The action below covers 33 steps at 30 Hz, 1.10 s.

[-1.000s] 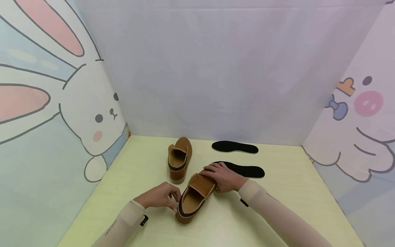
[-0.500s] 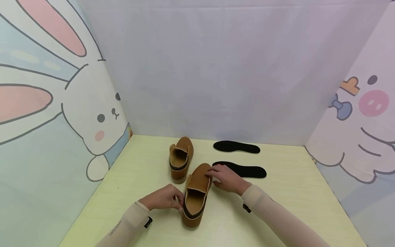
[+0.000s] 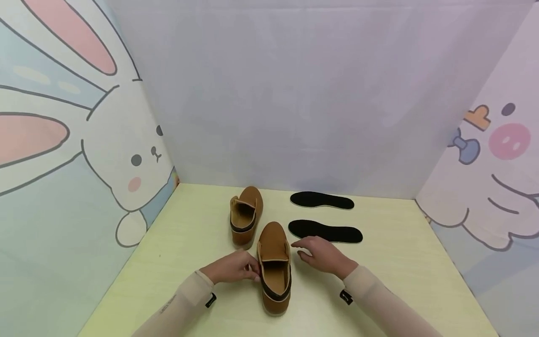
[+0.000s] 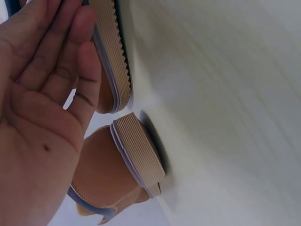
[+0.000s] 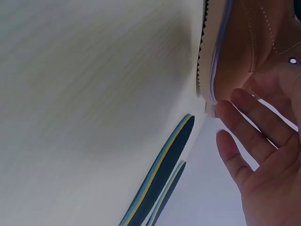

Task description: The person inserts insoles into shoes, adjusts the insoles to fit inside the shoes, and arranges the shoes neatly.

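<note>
A brown shoe (image 3: pixel 273 241) with a dark collar band stands upright on the table, toe pointing away. My left hand (image 3: pixel 233 267) is at its left side, fingertips close against the upper; the left wrist view shows those fingers loosely bent beside the ridged sole (image 4: pixel 110 37), and exact contact is hard to tell. To the right of the shoe, my right hand (image 3: pixel 326 255) hovers with relaxed, spread fingers and holds nothing. In the right wrist view its fingertips (image 5: pixel 229 113) lie near the shoe's toe. The matching shoe (image 3: pixel 243 238) stands behind and to the left.
Two black insoles (image 3: pixel 324 230) lie crosswise at the back right, one behind the other; the right wrist view shows their layered blue and yellow edges. The pale yellow table (image 3: pixel 379 290) meets a white back wall (image 3: pixel 294 103) and printed cartoon side walls.
The near shoe has turned from slanting rightward to pointing straight ahead, and sits slightly farther right. My right hand has let go of its toe and moved right; my left hand has followed the shoe.
</note>
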{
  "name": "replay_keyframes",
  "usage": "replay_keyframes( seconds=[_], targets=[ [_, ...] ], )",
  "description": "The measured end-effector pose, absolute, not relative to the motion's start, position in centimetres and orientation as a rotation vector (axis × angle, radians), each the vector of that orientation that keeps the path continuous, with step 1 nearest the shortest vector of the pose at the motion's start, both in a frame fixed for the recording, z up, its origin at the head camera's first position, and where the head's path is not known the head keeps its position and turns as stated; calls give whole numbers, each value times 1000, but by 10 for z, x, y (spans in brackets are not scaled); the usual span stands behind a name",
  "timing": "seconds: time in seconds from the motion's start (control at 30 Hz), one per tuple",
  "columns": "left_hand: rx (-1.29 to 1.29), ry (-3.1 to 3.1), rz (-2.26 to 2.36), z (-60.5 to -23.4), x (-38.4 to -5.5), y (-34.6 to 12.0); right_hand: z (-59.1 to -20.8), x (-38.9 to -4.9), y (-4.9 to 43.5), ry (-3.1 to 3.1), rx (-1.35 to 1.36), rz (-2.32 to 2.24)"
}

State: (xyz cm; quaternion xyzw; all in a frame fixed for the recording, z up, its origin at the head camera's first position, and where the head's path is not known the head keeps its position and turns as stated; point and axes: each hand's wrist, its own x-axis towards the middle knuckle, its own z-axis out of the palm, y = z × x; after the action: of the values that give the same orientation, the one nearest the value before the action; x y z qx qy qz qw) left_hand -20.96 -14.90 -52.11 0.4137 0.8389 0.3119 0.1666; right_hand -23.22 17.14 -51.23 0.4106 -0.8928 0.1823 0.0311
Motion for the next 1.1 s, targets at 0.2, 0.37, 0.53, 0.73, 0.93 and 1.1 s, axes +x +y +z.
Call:
replay_keyframes(
  seconds=[0.2,0.37,0.53,0.73,0.93,1.1],
  targets=[
    [1177,2441,832,-520,-216,-135,-511,-216,185,-2773,1260,674],
    [1239,2447,831,-521,-222,-124,-511,-209,191,-2810,1243,706],
    [1286,2440,834,-521,-225,-111,-507,-206,197,-2836,1182,771],
    [1257,2415,847,-520,-224,-102,-505,-203,201,-2882,1065,816],
    [1265,2417,843,-519,-224,-97,-502,-205,198,-2864,1025,832],
    [1270,2402,839,-518,-225,-95,-501,-213,196,-2864,983,847]
  ],
)
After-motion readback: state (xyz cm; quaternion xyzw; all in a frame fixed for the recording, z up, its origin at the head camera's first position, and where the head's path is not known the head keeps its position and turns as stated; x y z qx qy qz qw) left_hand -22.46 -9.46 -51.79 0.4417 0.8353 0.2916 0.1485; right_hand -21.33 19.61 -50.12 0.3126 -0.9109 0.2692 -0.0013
